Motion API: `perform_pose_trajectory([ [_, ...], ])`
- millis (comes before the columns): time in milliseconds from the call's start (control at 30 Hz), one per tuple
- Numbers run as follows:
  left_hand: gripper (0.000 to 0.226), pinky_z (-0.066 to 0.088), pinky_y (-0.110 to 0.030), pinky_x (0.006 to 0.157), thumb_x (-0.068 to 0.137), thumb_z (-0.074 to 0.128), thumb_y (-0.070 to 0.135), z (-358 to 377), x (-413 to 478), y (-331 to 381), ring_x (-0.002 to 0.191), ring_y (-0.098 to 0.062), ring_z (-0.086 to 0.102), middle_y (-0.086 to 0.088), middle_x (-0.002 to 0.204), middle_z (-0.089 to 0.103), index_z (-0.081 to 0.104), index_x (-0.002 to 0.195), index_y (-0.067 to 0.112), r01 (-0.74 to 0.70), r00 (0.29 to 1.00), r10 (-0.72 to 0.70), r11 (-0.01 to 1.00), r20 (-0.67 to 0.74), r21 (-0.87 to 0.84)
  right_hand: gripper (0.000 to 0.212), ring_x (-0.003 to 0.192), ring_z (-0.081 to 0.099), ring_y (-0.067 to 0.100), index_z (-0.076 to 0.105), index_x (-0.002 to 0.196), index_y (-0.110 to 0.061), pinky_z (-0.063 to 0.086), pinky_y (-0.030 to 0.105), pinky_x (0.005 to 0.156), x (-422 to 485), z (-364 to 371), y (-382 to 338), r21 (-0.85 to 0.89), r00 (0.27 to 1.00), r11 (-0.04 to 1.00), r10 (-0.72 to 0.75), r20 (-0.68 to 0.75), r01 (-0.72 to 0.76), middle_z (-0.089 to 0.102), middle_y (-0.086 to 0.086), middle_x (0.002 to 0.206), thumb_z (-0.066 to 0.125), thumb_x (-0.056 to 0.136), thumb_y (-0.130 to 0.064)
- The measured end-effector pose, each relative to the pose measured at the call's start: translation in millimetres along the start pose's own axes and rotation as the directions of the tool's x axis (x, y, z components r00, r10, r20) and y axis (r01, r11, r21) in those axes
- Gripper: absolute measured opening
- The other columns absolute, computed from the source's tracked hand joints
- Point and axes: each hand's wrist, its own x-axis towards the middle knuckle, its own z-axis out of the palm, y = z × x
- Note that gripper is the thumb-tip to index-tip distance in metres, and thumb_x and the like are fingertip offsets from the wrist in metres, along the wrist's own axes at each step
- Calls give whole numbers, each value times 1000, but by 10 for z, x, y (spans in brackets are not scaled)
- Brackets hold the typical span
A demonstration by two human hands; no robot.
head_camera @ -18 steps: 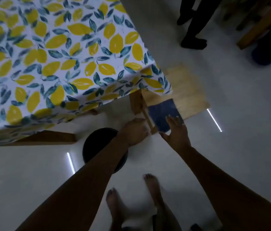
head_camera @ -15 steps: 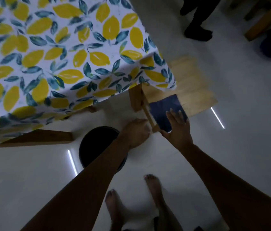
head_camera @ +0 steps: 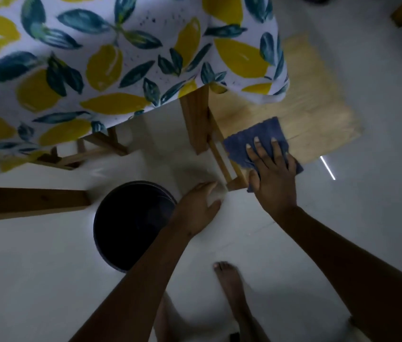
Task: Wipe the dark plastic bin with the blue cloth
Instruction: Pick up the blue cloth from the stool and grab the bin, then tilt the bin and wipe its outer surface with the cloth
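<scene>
The dark round plastic bin [head_camera: 126, 218] stands open on the pale floor under the table's edge. My left hand [head_camera: 195, 208] hovers at the bin's right rim with its fingers stretched toward the upper right and nothing in it. The blue cloth [head_camera: 251, 141] lies on the near left corner of a low wooden stool. My right hand [head_camera: 274, 178] is pressed down on the cloth with fingers spread over it and the thumb hooked at its near corner.
The wooden stool seat [head_camera: 313, 114] sits right of the bin, its leg and rungs between the two. A lemon-print tablecloth [head_camera: 96, 58] hangs overhead at the left. A wooden beam [head_camera: 27, 201] lies left of the bin. My bare foot [head_camera: 229, 280] is on the floor below.
The view has dropped closer to the floor. My right hand moved forward from the cloth's near edge onto the cloth. My left hand stays beside the bin's rim.
</scene>
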Motion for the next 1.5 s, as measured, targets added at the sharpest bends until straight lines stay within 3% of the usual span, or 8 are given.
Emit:
perform_pose_trajectory([
  [433, 54, 39, -30, 109, 96, 52, 35, 11, -435, -567, 129, -23, 50, -5, 147, 47, 41, 144, 14, 8, 999, -5, 997, -42, 70, 34, 101, 62, 26, 58, 123, -3, 50, 42, 89, -588, 126, -575, 392, 988, 909, -104, -118, 143, 67, 18, 111, 44, 95, -16],
  [667, 61, 37, -34, 110, 95, 39, 47, 789, -726, -1794, 128, -31, 50, -15, 140, 53, 44, 141, 7, 92, 994, -105, 938, 21, 335, 20, 54, 54, 4, 61, 94, -27, 49, 27, 63, -1322, 1082, -1138, 772, 948, 551, 163, 275, -318, 60, -10, 60, 45, 100, -18],
  [767, 61, 38, -44, 110, 100, 36, 43, 1224, -848, -2248, 128, -39, 46, -23, 141, 48, 38, 141, -2, 117, 949, -253, 835, 186, 538, 30, 50, 52, 2, 53, 75, -31, 46, 14, 60, -1509, 1446, -1226, 740, 933, 569, 186, 308, -358, 58, -3, 57, 43, 100, -18],
  [833, 37, 52, -40, 92, 98, 45, 24, 1326, -885, -2400, 106, -37, 62, -23, 119, 64, 51, 126, -1, 72, 979, -172, 788, 107, 612, 27, 50, 52, 3, 55, 77, -22, 43, 9, 57, -1588, 1562, -1257, 744, 930, 558, 206, 305, -368, 58, 4, 58, 43, 101, -17],
  [933, 33, 57, -32, 61, 87, 59, 13, 1180, -983, -2440, 71, -29, 71, -15, 88, 74, 57, 119, 6, 89, 996, -74, 817, -50, 570, 27, 51, 52, 6, 52, 75, -17, 41, 16, 55, -1642, 1596, -1262, 737, 946, 593, 215, 242, -324, 57, 3, 57, 42, 100, -16],
  [1133, 32, 51, -47, 90, 99, 43, 28, 624, -1199, -2336, 105, -38, 64, -19, 117, 66, 43, 127, 12, 133, 961, -113, 989, -252, 64, 25, 62, 59, 22, 51, 75, -17, 51, 39, 64, -1512, 1356, -1478, 742, 974, 634, 185, 128, -218, 59, 8, 63, 44, 99, -20],
  [1333, 35, 47, -29, 91, 99, 47, 35, 620, -1359, -2541, 111, -27, 61, -10, 122, 65, 55, 124, 11, 111, 946, -188, 954, -265, -280, 14, 70, 59, 18, 56, 102, -13, 38, 20, 59, -1412, 1213, -1856, 611, 1000, 792, 0, -13, 7, 56, -4, 74, 44, 100, -19],
  [1500, 23, 48, -30, 87, 98, 50, 28, 750, -1211, -2753, 104, -25, 64, -4, 107, 67, 61, 111, 13, 124, 939, -234, 912, -251, -390, 52, 132, 44, 22, 38, 143, -18, 37, 34, 107, -1654, 1794, -1662, 435, 885, 896, -269, 380, 85, 44, 1, 147, 29, 93, -30],
])
